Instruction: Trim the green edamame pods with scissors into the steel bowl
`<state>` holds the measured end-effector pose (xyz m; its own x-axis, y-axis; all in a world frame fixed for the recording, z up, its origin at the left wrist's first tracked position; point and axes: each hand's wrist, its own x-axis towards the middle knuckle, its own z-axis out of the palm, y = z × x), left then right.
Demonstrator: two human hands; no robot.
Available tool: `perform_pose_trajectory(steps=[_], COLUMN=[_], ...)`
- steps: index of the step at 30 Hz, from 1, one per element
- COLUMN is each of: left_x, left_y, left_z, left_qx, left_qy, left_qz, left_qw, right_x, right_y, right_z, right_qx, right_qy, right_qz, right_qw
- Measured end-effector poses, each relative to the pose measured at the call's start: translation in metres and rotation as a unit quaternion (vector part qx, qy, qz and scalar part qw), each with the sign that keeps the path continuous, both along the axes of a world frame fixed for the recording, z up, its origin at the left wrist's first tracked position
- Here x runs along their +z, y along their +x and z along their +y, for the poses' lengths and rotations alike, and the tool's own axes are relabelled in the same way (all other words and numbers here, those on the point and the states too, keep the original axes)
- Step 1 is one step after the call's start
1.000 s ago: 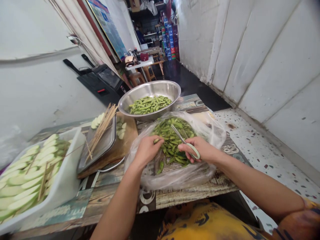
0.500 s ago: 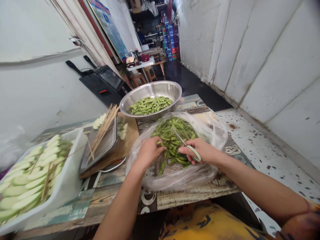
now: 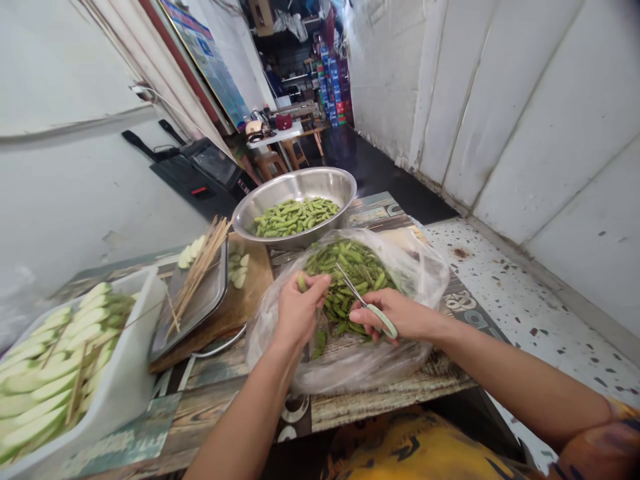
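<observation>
My left hand (image 3: 300, 303) is closed on a green edamame pod (image 3: 302, 283), over the left side of an open plastic bag (image 3: 400, 373). My right hand (image 3: 390, 313) grips a pair of scissors (image 3: 383, 320) with pale green handles; the blades point up and to the left above the heap of edamame pods (image 3: 345, 260) in the bag. One loose pod (image 3: 319, 344) lies near the bag's front, below my left hand. Behind the bag stands a steel basin (image 3: 345, 193) with many more pods inside.
To the left, a white plastic tub (image 3: 145, 320) holds skewered green slices. Beside it, wooden skewers (image 3: 200, 270) rest across a metal tray (image 3: 217, 293) on a wooden board (image 3: 255, 273). All stand on a patterned table (image 3: 210, 413). A white wall (image 3: 525, 120) runs along the right.
My left hand has risen slightly from the heap and turned, with a pod now showing in its fingers. My right hand stays over the bag with the scissors. The view has shifted slightly.
</observation>
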<state>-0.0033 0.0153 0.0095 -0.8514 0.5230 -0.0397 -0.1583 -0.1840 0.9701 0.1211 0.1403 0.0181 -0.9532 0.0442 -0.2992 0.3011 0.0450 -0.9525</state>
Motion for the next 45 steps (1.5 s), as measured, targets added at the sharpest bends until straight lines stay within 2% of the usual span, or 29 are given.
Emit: perform_pose_trajectory(steps=[4,10,14,18,25,32,37,41,45], left_x=[0.001,0.006,0.003,0.002,0.005,0.001,-0.004,-0.004,-0.001], left_y=[0.004,-0.001,-0.005,-0.004,0.002,-0.002,-0.006,-0.01,-0.012], left_z=[-0.001,-0.006,-0.009,-0.008,-0.008,-0.008,-0.008,-0.008,-0.008], left_qx=[-0.039,-0.11,-0.104,-0.065,-0.105,-0.133,-0.151,-0.144,-0.174], left_qy=[-0.011,-0.071,-0.092,-0.078,-0.113,-0.125,-0.133,-0.098,-0.039], left_qz=[0.013,0.001,0.033,0.029,0.01,-0.013,-0.032,-0.052,-0.109], left_qw=[0.999,0.991,0.99,0.994,0.988,0.983,0.979,0.983,0.978], right_x=[0.002,0.0,-0.005,-0.007,-0.006,-0.017,-0.018,-0.012,-0.007], right_y=[0.0,-0.003,-0.004,-0.002,-0.001,-0.004,-0.004,-0.004,-0.005], right_z=[-0.002,-0.001,0.002,0.002,0.0,0.002,0.004,0.004,0.003], right_qx=[-0.021,-0.061,-0.066,-0.013,-0.011,-0.04,-0.037,-0.049,-0.059], right_qy=[0.025,0.043,0.056,0.033,0.051,0.129,0.122,0.081,0.047], right_qz=[-0.017,-0.002,0.001,0.0,-0.013,0.022,0.015,0.019,0.013], right_qw=[0.999,0.997,0.996,0.999,0.999,0.991,0.992,0.995,0.997])
